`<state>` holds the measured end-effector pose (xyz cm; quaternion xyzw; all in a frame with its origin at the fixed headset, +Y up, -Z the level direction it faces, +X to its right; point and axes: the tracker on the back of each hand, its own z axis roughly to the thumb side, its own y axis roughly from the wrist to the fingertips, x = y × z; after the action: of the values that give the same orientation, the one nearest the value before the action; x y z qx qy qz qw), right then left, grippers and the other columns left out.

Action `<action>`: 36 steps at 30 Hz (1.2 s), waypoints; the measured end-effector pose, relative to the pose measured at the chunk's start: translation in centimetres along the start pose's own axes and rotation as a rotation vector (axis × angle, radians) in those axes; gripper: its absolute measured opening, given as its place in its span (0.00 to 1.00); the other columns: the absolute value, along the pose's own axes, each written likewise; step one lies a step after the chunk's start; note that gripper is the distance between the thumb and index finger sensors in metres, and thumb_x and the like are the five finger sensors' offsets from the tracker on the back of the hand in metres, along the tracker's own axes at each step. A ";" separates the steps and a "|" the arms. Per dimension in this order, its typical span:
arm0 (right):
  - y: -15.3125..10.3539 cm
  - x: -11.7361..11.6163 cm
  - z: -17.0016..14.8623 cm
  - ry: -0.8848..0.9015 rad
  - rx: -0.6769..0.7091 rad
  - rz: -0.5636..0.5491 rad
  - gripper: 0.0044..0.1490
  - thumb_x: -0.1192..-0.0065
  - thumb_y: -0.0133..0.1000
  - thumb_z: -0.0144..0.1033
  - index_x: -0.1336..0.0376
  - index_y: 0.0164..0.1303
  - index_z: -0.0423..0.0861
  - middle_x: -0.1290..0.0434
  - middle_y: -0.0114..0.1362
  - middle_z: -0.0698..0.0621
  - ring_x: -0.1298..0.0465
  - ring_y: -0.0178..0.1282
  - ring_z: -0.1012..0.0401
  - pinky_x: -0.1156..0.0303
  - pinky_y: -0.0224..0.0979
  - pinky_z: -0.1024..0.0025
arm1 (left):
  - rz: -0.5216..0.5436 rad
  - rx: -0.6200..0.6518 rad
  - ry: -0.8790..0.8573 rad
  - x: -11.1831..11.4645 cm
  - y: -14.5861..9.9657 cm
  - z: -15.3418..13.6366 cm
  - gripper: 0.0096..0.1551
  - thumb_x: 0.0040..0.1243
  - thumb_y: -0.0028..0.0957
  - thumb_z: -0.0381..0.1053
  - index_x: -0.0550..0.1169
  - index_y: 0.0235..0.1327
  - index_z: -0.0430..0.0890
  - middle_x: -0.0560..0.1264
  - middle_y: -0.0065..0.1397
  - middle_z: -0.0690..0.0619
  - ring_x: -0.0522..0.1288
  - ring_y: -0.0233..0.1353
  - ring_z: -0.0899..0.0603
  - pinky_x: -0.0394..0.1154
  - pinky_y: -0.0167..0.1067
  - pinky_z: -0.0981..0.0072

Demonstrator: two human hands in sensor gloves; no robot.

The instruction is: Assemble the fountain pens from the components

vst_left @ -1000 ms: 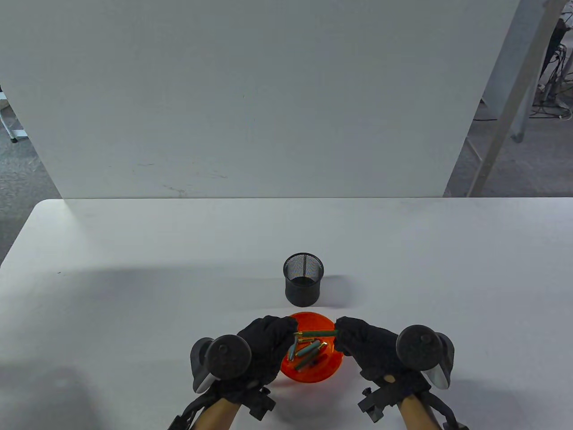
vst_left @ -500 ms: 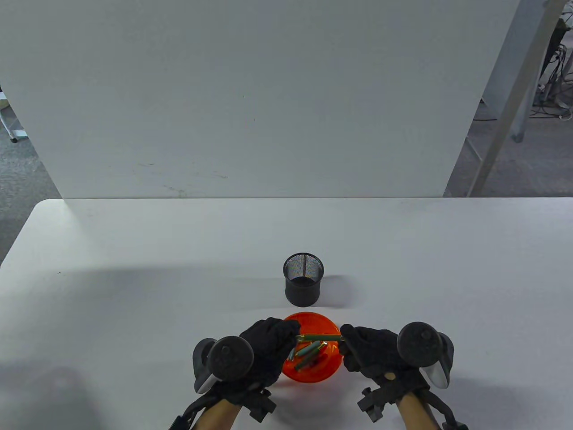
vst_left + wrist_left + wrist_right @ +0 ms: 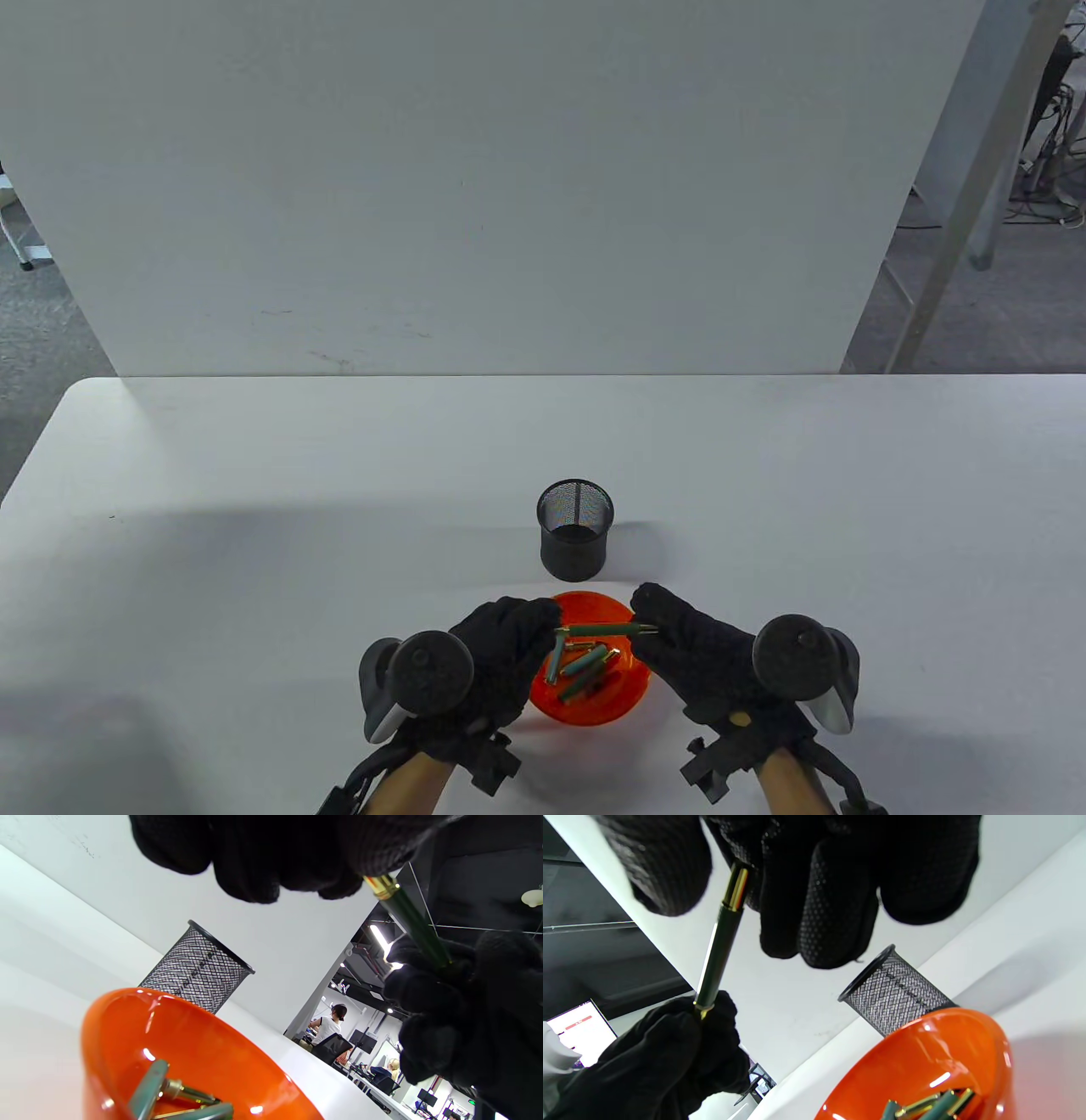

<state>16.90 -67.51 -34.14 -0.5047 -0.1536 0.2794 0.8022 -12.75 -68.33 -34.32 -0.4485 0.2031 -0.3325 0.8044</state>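
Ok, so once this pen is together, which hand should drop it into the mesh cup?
Probably the right hand: it grips the green pen and reaches closer to the mesh cup; the left hand sits lower.

Both hands [image 3: 271,853] grip green pen [image 3: 413,923] above orange bowl [image 3: 203,1052].

both hands reach in close together. the left hand [image 3: 501,654] pinches one end of a thin green pen [image 3: 604,630] and the right hand [image 3: 696,649] pinches the other, fingers curled in.
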 end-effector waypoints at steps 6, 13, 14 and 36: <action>-0.1 0.2 -0.1 0.015 -0.013 -0.029 0.31 0.37 0.59 0.49 0.33 0.68 0.45 0.17 0.57 0.53 0.16 0.44 0.60 0.20 0.56 0.56 | -0.007 0.019 0.008 0.2 -0.1 0.4 0.26 0.54 0.60 0.57 0.76 0.70 0.52 0.77 0.63 0.52 0.78 0.61 0.43 0.72 0.65 0.42; -0.1 0.0 -0.2 -0.009 -0.042 -0.026 0.32 0.46 0.61 0.55 0.29 0.59 0.42 0.17 0.47 0.54 0.16 0.44 0.58 0.21 0.56 0.53 | -0.017 0.019 0.010 0.3 0.0 0.5 0.26 0.54 0.60 0.57 0.76 0.70 0.52 0.77 0.63 0.52 0.78 0.61 0.43 0.72 0.65 0.42; -0.1 0.0 -0.2 -0.013 -0.048 -0.034 0.32 0.47 0.61 0.55 0.28 0.57 0.42 0.17 0.45 0.55 0.16 0.44 0.58 0.21 0.56 0.53 | -0.019 0.020 0.012 0.3 0.0 0.5 0.26 0.54 0.60 0.57 0.76 0.70 0.52 0.77 0.63 0.53 0.78 0.61 0.43 0.72 0.65 0.42; 0.0 0.1 -0.4 0.065 -0.022 0.021 0.37 0.40 0.61 0.53 0.40 0.77 0.47 0.22 0.66 0.52 0.18 0.53 0.56 0.22 0.59 0.51 | -0.012 0.010 0.002 0.3 0.0 0.2 0.26 0.54 0.60 0.57 0.76 0.70 0.52 0.77 0.63 0.52 0.78 0.61 0.43 0.72 0.65 0.42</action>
<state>17.22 -67.73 -34.38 -0.5239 -0.1251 0.2694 0.7983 -12.47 -68.43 -34.22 -0.4454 0.1993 -0.3388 0.8044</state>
